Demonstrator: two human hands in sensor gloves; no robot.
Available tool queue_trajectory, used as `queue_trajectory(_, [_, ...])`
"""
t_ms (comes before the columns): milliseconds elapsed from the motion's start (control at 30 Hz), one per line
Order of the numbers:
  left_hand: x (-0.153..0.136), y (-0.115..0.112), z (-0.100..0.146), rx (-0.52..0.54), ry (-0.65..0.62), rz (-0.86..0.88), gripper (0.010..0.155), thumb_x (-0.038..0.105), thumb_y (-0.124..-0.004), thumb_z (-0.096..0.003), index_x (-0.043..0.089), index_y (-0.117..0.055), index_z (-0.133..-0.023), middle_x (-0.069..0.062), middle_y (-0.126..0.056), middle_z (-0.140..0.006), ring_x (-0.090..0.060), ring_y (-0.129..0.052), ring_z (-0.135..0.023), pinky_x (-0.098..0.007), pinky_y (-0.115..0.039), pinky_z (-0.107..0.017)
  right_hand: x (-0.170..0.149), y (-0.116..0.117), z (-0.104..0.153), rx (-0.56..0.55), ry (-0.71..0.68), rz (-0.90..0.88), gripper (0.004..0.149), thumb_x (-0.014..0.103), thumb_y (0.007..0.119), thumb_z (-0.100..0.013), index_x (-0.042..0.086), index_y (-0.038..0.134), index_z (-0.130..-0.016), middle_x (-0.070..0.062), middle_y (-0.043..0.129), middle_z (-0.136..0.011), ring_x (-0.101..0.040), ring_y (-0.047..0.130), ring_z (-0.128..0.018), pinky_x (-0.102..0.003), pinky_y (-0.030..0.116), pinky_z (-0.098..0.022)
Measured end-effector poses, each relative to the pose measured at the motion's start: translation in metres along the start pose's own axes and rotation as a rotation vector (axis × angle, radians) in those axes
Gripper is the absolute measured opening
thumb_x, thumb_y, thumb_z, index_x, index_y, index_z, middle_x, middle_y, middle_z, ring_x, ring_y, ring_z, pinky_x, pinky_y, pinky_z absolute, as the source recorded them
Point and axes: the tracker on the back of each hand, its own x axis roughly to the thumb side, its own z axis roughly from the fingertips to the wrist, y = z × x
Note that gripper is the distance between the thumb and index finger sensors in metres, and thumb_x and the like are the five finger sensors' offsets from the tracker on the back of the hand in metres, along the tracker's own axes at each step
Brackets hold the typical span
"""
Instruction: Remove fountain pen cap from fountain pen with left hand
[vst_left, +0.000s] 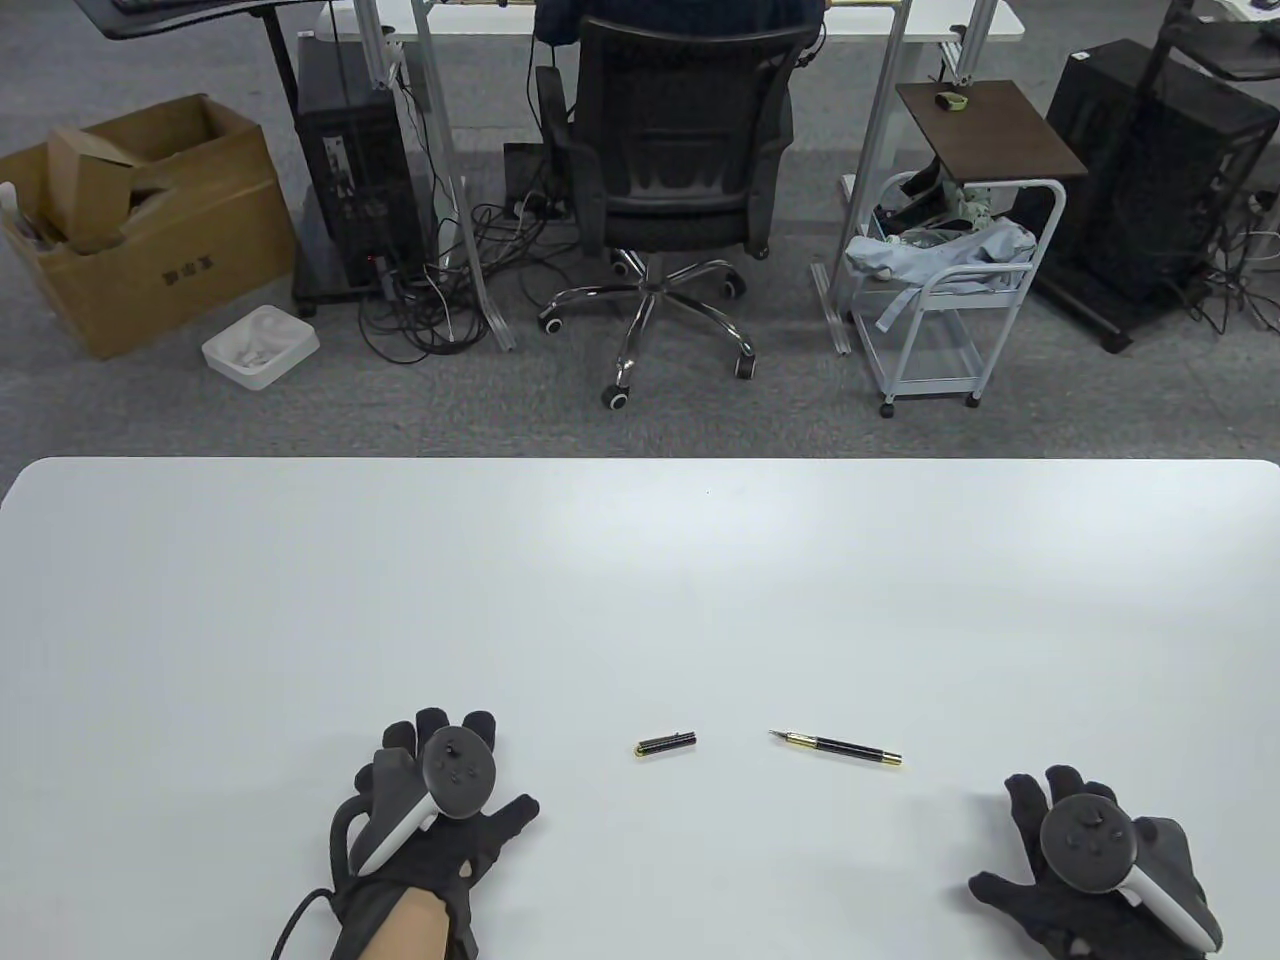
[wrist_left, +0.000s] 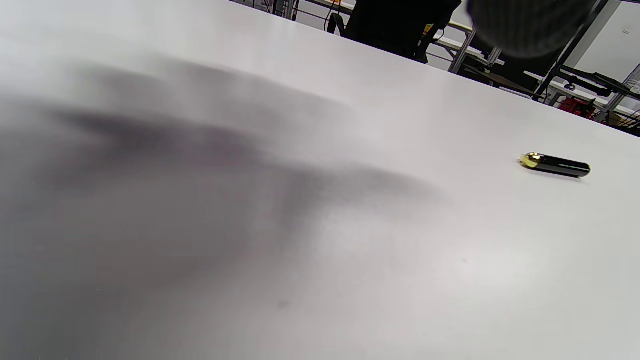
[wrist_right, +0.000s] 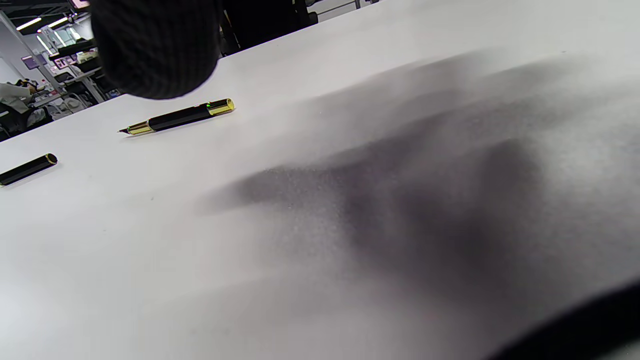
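The fountain pen cap (vst_left: 666, 745) lies on the white table (vst_left: 640, 600), off the fountain pen (vst_left: 836, 747) and a little apart from it, the two roughly in one line. The cap is black with a gold end; the pen lies to its right with its bare nib pointing toward the cap. The left hand (vst_left: 440, 820) rests flat on the table to the left of the cap and slightly nearer the person, fingers spread wide, holding nothing. The right hand (vst_left: 1095, 870) lies flat to the right of the pen, also nearer the person, fingers spread and empty. Both things lie between the hands, touched by neither.

On the floor beyond the table, an open cardboard box (vst_left: 140, 225) holds crumpled cardboard, and a white wire cart (vst_left: 950, 290) carries a bundled pale cloth on its upper tier.
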Motion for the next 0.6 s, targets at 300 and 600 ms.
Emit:
queue_trajectory(300, [0.001, 0.0, -0.002, -0.004, -0.021, 0.022, 0.09, 0.062, -0.068, -0.0451, 0.023, -0.023, -0.113, -0.022, -0.013, -0.118, -0.054, -0.009, -0.107, -0.079, -0.019, -0.065, -0.015, -0.003, 0.001, -0.009, 0.051, -0.042, 0.092, 0.053, 0.073, -0.047, 0.019, 0.01, -0.105, -0.021, -0.007, -0.108, -0.054, -0.001, -0.097, -0.077, 0.019, -0.066])
queue_trajectory(600, [-0.006, -0.002, -0.005, -0.023, 0.014, 0.033, 0.09, 0.062, -0.068, -0.0452, 0.023, -0.023, -0.113, -0.023, -0.015, -0.118, -0.055, -0.012, -0.107, -0.079, -0.019, -0.065, -0.015, -0.005, 0.002, -0.021, 0.02, -0.065, 0.092, 0.053, 0.072, -0.047, 0.017, 0.011, -0.105, -0.022, -0.006, -0.108, -0.054, -0.001, -0.097, -0.077, 0.02, -0.066])
